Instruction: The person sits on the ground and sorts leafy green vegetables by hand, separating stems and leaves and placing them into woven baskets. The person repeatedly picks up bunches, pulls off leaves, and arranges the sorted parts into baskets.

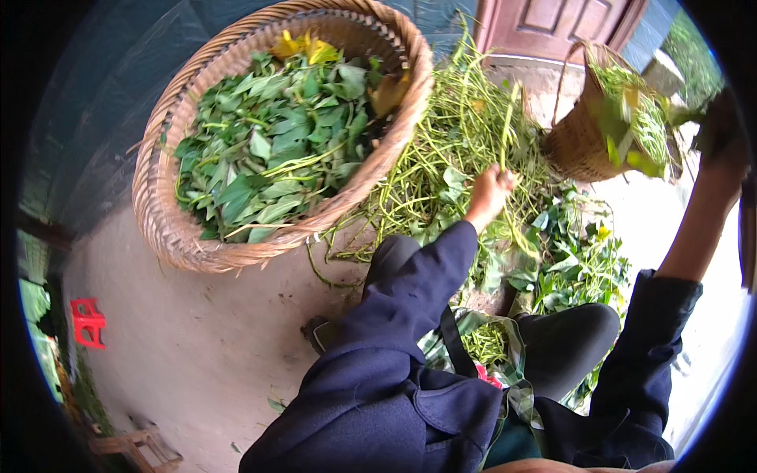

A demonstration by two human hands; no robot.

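Note:
My left hand is closed around green vine stems that stick out above and below the fist. Under it spreads a loose heap of long, mostly bare stems. At the far right, my right hand is raised, dark and blurred near the picture's rim. Blurred leaves trail from its fingers, over the tall woven basket of thin green stems. On the left, a big round wicker basket holds picked green leaves and some yellow ones.
Leafy vines lie right of my knees. Short stem pieces sit in the checked cloth on my lap. A red plastic stool and a wooden stool stand left on the concrete floor. A door is behind.

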